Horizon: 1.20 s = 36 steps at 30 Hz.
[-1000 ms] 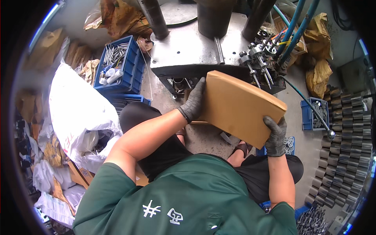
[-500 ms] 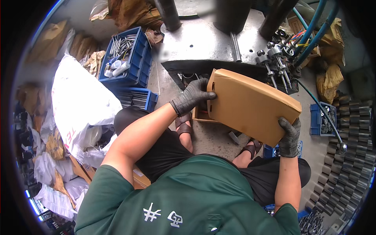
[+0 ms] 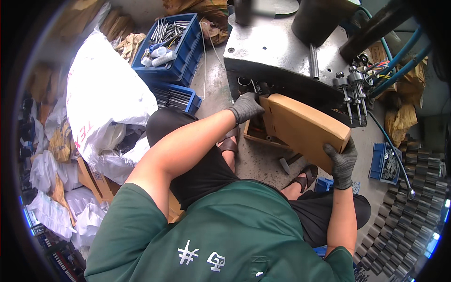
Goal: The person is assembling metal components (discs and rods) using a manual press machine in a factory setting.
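Note:
A shallow brown cardboard box [image 3: 307,127] is held tilted in front of me, below the edge of the metal machine table. My right hand [image 3: 342,164], in a grey glove, grips its lower right corner with the thumb on the near face. At the box's left end, my gloved left hand [image 3: 246,109] is closed against the edge; its fingertips are hidden. Below and partly behind it, an open cardboard box [image 3: 264,141] rests on the floor with small contents I cannot make out. A hammer-like tool [image 3: 286,164] lies between my feet.
The heavy metal machine table [image 3: 282,51] stands ahead, with steel rods and fittings [image 3: 353,89] at its right. Blue crates [image 3: 169,70] of metal parts are at left, beside a large white sack [image 3: 105,89]. Metal cylinders [image 3: 404,207] are stacked at right, near a blue bin [image 3: 383,162].
The view has shifted left, so surroundings sit further right. My left hand's thumb has come off the held box's near face to its left edge. The right hand keeps its corner grip.

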{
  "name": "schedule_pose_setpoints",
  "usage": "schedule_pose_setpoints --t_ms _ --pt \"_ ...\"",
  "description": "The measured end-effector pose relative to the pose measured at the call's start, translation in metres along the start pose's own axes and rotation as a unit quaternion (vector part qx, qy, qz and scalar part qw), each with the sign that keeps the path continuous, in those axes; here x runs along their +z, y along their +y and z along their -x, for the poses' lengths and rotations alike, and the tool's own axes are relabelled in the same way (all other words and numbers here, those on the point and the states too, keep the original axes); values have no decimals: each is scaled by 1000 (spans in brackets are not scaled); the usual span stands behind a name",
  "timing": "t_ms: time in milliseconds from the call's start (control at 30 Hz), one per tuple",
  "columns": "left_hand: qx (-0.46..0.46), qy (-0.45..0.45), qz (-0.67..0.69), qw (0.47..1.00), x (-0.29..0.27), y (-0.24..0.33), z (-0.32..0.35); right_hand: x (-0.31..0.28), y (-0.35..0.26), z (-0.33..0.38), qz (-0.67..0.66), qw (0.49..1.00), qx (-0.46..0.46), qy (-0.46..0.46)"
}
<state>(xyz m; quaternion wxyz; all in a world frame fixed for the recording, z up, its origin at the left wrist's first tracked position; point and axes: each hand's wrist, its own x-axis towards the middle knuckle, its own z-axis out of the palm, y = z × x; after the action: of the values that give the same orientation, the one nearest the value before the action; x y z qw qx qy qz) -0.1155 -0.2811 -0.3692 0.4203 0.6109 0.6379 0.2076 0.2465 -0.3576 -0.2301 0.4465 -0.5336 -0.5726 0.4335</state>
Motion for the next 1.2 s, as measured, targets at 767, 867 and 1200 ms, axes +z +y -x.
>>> schedule_pose_setpoints --t_ms 767,867,1200 --pt "2 -6 -150 989 14 -22 -31 -6 -136 14 280 947 -121 -102" --pt "65 -68 -177 980 32 11 -12 -52 -151 31 195 974 -115 -17" --pt "82 -135 -308 938 118 -95 -59 -61 -139 41 -173 955 -157 182"
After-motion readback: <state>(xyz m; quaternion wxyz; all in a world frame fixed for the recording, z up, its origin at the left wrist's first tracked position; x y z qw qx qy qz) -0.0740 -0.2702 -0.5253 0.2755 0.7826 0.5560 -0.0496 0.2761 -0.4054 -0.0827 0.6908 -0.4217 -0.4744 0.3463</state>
